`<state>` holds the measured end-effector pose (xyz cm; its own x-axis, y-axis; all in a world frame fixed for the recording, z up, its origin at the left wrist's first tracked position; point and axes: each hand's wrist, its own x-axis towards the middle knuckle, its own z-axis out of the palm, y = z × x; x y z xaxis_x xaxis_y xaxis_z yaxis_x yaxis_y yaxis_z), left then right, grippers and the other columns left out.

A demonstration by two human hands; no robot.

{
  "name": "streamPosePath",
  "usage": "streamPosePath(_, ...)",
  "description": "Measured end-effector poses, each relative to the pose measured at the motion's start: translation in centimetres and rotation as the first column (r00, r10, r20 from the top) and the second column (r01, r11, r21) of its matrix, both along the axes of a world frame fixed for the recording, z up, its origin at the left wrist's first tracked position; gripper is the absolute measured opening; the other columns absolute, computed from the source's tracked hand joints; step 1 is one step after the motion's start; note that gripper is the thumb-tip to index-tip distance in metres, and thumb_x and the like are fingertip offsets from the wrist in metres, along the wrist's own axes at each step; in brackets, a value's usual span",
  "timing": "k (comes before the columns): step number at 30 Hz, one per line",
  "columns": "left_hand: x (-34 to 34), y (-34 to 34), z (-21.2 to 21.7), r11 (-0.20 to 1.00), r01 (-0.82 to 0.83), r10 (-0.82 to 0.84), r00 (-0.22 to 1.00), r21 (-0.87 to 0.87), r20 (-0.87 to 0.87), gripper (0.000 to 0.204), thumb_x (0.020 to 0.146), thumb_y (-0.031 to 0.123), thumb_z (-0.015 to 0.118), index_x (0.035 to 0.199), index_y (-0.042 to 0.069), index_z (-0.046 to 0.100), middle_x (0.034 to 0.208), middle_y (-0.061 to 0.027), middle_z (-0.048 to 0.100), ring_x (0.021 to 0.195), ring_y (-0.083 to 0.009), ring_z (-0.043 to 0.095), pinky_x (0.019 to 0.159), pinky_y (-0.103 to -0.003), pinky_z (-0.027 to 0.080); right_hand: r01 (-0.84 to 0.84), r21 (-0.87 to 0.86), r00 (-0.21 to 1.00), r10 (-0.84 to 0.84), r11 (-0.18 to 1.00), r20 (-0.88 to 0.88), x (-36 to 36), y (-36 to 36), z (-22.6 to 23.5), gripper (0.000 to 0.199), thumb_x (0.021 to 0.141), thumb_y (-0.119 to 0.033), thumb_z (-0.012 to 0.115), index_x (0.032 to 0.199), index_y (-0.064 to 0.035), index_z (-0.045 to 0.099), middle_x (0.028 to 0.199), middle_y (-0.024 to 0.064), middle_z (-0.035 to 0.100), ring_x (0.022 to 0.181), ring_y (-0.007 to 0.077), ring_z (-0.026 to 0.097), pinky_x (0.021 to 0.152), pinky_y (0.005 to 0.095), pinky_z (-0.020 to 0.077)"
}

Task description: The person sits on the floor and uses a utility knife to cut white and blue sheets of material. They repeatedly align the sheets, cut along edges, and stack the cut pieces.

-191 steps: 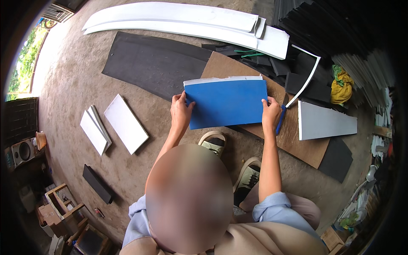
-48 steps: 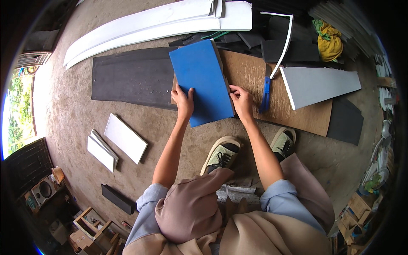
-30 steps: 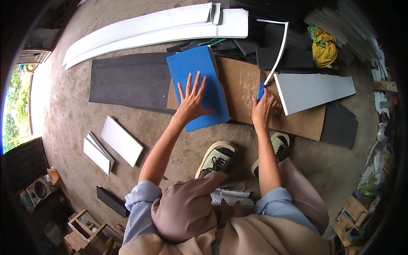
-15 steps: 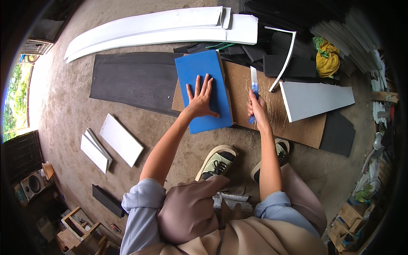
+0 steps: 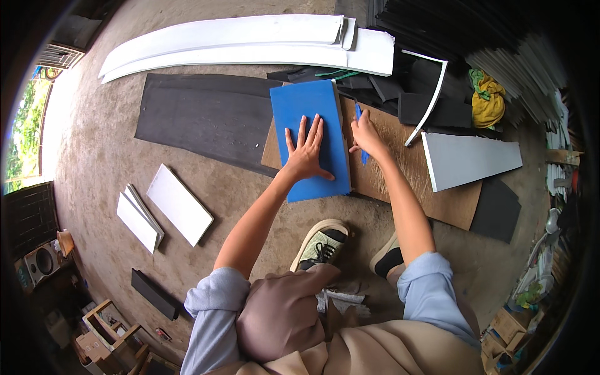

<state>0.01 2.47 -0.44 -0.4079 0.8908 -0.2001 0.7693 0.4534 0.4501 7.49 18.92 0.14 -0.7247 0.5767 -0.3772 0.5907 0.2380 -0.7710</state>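
Observation:
My left hand [image 5: 304, 157] lies flat with fingers spread on a blue rectangular sheet [image 5: 300, 99], which looks like foam. The sheet rests across a brown wooden board [image 5: 406, 147] and overlaps the dark grey sheet's end. Just right of the blue sheet's edge, my right hand [image 5: 369, 135] is closed around a blue-handled utility knife [image 5: 364, 159]. Its far end points away from me near the sheet's upper right side; I cannot tell whether the blade touches anything.
A long dark grey sheet [image 5: 200, 115] lies left, with long white sheets [image 5: 219, 47] beyond. To the right are a light grey piece [image 5: 472, 159], a curved white strip [image 5: 431, 94] and a yellow-green cloth bundle [image 5: 487, 103]. White pieces [image 5: 180, 203] lie at near left.
My right hand has moved left and slightly away with the knife, to beside the blue sheet's right edge. My left hand keeps its place on the sheet. The view has shifted slightly.

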Motion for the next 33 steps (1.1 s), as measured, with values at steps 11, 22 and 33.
streamPosePath(11,-0.2,-0.1,0.4,1.0,-0.02,0.02,1.0,-0.002,0.025,0.136,0.031,0.048,0.079,0.134,0.006,0.001,0.141,-0.0075,0.002,0.129,-0.0311,-0.005,0.094,-0.062,-0.004,-0.228,0.505,0.959,0.101,0.832,0.266,-9.0,1.7,0.1,0.034,0.086,-0.025,0.032,0.101,0.0039,0.044,0.082,0.0266,0.058,0.079,0.04,0.057,0.075,0.0482,0.0432)
streamPosePath(22,0.2,0.1,0.0,0.999,-0.03,0.029,0.999,0.038,0.013,0.138,0.028,0.05,0.078,0.135,0.007,0.002,0.141,-0.0065,0.003,0.129,-0.0301,-0.004,0.094,-0.062,-0.004,-0.245,-0.006,0.849,0.218,0.969,0.481,-7.0,0.9,1.4,0.022,0.072,-0.004,0.04,0.066,0.0072,0.058,0.062,0.0199,0.06,0.05,0.0238,0.061,0.051,0.0328,0.051)
streamPosePath(33,-0.3,0.0,-0.4,0.997,-0.062,0.061,0.998,-0.044,-0.029,0.143,0.024,0.051,0.078,0.134,0.006,-0.001,0.142,-0.0048,0.0,0.129,-0.0299,-0.007,0.092,-0.064,-0.003,-0.23,-0.076,0.856,0.239,0.97,0.459,10.5,-9.2,5.0,0.03,0.085,-0.019,0.036,0.088,0.0083,0.048,0.064,0.0247,0.057,0.049,0.0327,0.058,0.056,0.0438,0.0476)
